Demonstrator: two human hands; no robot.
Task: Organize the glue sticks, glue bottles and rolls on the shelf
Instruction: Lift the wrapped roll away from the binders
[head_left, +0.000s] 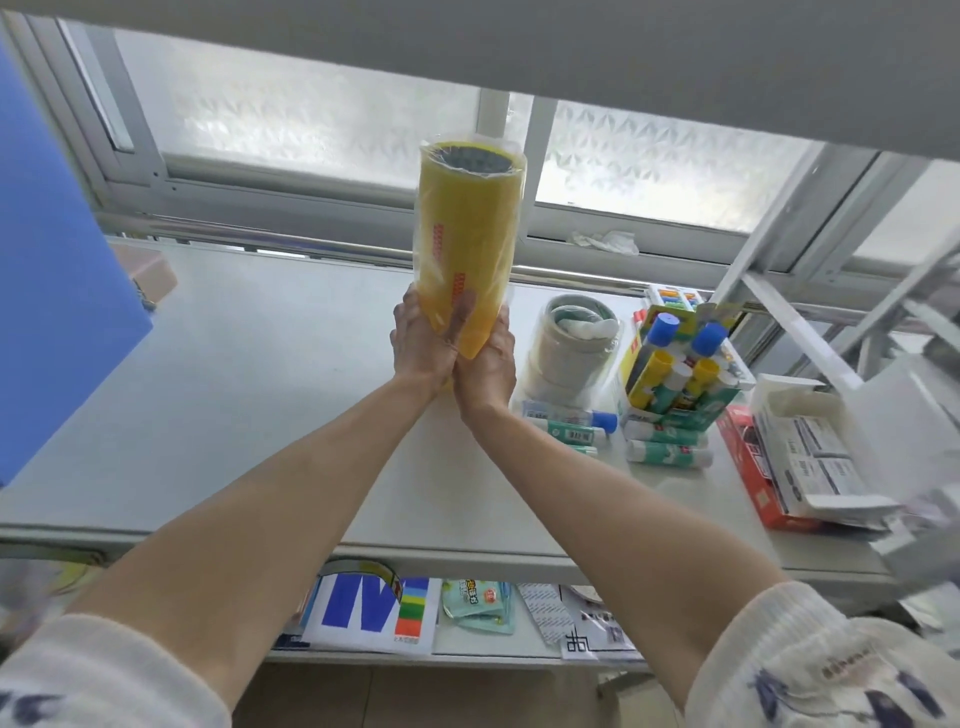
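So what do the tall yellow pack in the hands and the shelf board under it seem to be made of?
The yellow pack looks like stacked rolls of translucent yellowish tape in a clear, glossy plastic sleeve: the film wrinkles and shines, and a dark core shows at the top. Left hand and right hand grip its base. The shelf board looks like painted metal, pale grey and smooth with a soft sheen, though laminate is possible.

Yellow tape rolls (467, 244): glossy translucent tape, sleeved in clear crinkled plastic film. Beige tape rolls (569, 348): matt, paper-like, likewise film-wrapped. Shelf (249, 374): smooth painted metal, pale grey, low sheen. Glue sticks (670, 452): smooth plastic tubes with printed paper labels, blue and yellow plastic caps. Display box (675, 410): printed card. Window panes (660, 161): frosted, patterned glass in metal frames. Sleeves (810, 660): soft knitted cloth.
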